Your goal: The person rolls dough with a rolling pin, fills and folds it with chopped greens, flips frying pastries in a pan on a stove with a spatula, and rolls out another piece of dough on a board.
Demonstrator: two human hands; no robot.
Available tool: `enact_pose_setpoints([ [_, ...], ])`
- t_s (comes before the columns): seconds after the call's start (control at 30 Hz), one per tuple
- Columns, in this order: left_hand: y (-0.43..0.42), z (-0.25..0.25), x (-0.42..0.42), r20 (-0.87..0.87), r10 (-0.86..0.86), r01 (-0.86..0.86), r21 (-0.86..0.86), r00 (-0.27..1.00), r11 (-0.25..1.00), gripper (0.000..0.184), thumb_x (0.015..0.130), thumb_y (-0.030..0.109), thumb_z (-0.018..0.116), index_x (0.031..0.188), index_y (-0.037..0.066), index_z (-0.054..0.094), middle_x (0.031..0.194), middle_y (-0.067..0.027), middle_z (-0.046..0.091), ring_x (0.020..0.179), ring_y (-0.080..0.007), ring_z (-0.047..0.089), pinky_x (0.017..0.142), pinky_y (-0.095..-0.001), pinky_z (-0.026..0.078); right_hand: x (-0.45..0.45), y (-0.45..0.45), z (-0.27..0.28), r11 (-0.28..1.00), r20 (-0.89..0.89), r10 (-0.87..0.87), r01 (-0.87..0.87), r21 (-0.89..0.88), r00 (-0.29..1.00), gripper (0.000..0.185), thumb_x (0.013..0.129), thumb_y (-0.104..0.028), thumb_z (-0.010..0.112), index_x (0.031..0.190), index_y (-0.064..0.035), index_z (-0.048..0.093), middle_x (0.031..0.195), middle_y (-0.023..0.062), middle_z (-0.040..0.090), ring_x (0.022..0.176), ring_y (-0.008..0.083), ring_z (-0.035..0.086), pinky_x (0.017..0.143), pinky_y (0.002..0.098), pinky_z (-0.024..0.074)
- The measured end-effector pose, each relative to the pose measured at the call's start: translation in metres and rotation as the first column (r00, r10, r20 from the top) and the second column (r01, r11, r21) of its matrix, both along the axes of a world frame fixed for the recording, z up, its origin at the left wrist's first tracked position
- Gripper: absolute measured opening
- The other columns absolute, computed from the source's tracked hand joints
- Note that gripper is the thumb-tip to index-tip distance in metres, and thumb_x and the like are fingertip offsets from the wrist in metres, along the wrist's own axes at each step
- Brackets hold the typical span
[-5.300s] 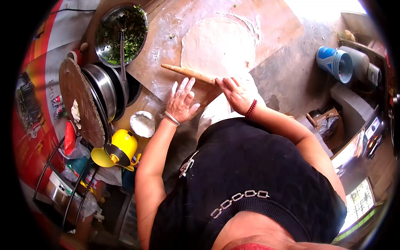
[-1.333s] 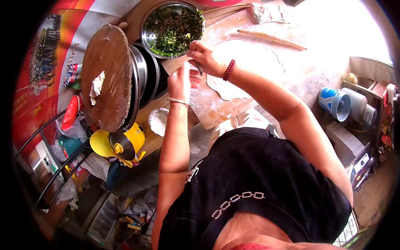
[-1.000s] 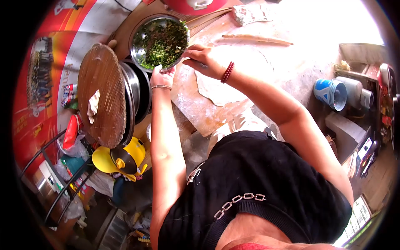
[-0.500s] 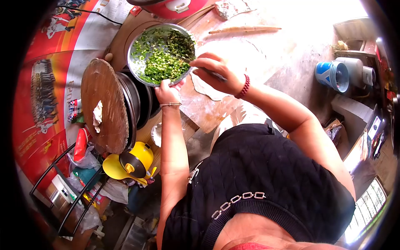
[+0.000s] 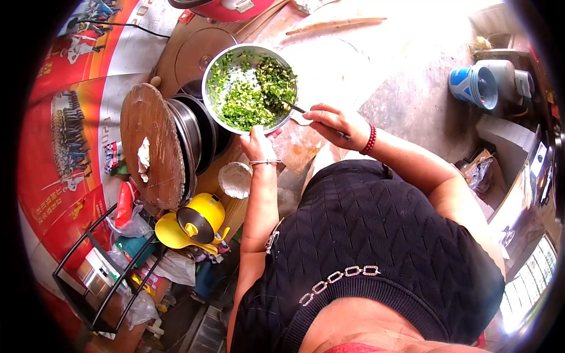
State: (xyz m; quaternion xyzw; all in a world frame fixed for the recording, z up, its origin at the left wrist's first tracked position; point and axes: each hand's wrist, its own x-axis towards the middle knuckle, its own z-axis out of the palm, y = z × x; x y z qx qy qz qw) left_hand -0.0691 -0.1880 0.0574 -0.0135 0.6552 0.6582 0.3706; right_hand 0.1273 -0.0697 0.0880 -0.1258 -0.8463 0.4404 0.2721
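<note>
My left hand (image 5: 257,145) is closed on the near rim of a metal bowl (image 5: 208,106), tilted so that its inside faces me. Chopped greens (image 5: 244,100) fill it, darker at the right. Between the fingers of my right hand (image 5: 340,125) is a slim, dark-handled utensil (image 5: 298,108). Its tip is sunk among the greens at the bowl's right side, so its head is hidden. A pale piece of flat dough (image 5: 301,119) shows on the floury table just beneath the utensil.
A rolling pin (image 5: 335,26) lies farther back, near a red cooker (image 5: 226,8). Left of the bowl, a round wooden board (image 5: 152,170) leans against dark pans (image 5: 200,132). A small white-dusted bowl (image 5: 235,180) and a yellow pot (image 5: 209,210) sit nearer me. Blue buckets (image 5: 471,87) stand right.
The bowl and my left hand have shifted right and slightly toward me. My right hand has also moved right and lower, away from the bowl, and more of the utensil's handle shows.
</note>
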Motion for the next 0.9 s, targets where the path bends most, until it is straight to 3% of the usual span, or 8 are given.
enact_pose_setpoints([
  [0.17,-0.002,0.006,0.009,-0.003,-0.042,0.041,-0.058,0.999,0.997,0.037,0.081,0.002,0.044,0.116,-0.009,0.048,0.104,-0.0231,0.060,0.074,-0.0373,0.066,0.055,-0.0446,0.060,0.012,-0.008,0.000,0.998,-0.017,-0.049,0.049,-0.027,0.999,0.028,0.085,0.003,0.062,0.114,0.0013,0.060,0.101,0.0192,0.061,0.085,0.0320,0.064,0.072,0.0375,0.0526],
  [0.33,-0.002,0.018,0.021,-0.066,-0.060,0.056,-0.064,0.996,0.996,0.034,0.081,0.000,0.044,0.112,-0.012,0.047,0.103,-0.0246,0.060,0.073,-0.0379,0.066,0.056,-0.0461,0.060,0.016,-0.026,-0.004,0.995,-0.034,0.018,-0.015,0.096,0.999,0.028,0.086,-0.003,0.063,0.113,0.0014,0.060,0.102,0.0186,0.061,0.085,0.0338,0.064,0.073,0.0399,0.0534],
  [0.47,-0.009,0.009,0.015,-0.041,-0.073,0.070,-0.067,0.996,0.995,0.038,0.081,0.000,0.044,0.117,-0.012,0.044,0.106,-0.0250,0.059,0.075,-0.0374,0.066,0.056,-0.0462,0.060,0.019,-0.025,-0.029,0.999,-0.049,-0.041,0.042,0.033,0.998,0.026,0.089,-0.006,0.061,0.115,-0.0012,0.059,0.103,0.0163,0.061,0.084,0.0335,0.065,0.072,0.0393,0.0542],
  [0.63,-0.008,0.012,0.020,-0.052,-0.093,0.088,-0.095,0.994,0.992,0.046,0.079,-0.001,0.043,0.124,-0.009,0.042,0.109,-0.0239,0.058,0.074,-0.0370,0.067,0.054,-0.0455,0.060,0.023,-0.024,-0.031,0.991,-0.002,-0.102,0.102,0.091,0.995,0.026,0.090,-0.010,0.061,0.115,-0.0040,0.060,0.105,0.0143,0.061,0.085,0.0323,0.065,0.072,0.0391,0.0542],
  [0.67,-0.010,0.005,0.015,-0.041,-0.107,0.102,-0.102,0.993,0.989,0.047,0.079,-0.002,0.042,0.125,-0.008,0.042,0.109,-0.0238,0.058,0.074,-0.0369,0.067,0.053,-0.0452,0.060,0.026,-0.021,-0.030,0.990,0.016,-0.098,0.096,0.103,0.995,0.027,0.088,-0.002,0.062,0.115,0.0018,0.059,0.103,0.0193,0.062,0.085,0.0334,0.065,0.073,0.0383,0.0545],
  [0.9,-0.007,0.017,0.018,-0.147,-0.152,0.144,-0.066,0.977,0.987,0.050,0.078,-0.004,0.040,0.127,-0.010,0.037,0.110,-0.0258,0.057,0.072,-0.0370,0.068,0.051,-0.0433,0.061,0.033,-0.015,-0.023,0.977,-0.052,-0.191,0.195,0.088,0.980,0.032,0.084,0.001,0.063,0.116,0.0009,0.059,0.103,0.0196,0.062,0.088,0.0343,0.063,0.076,0.0386,0.0528],
])
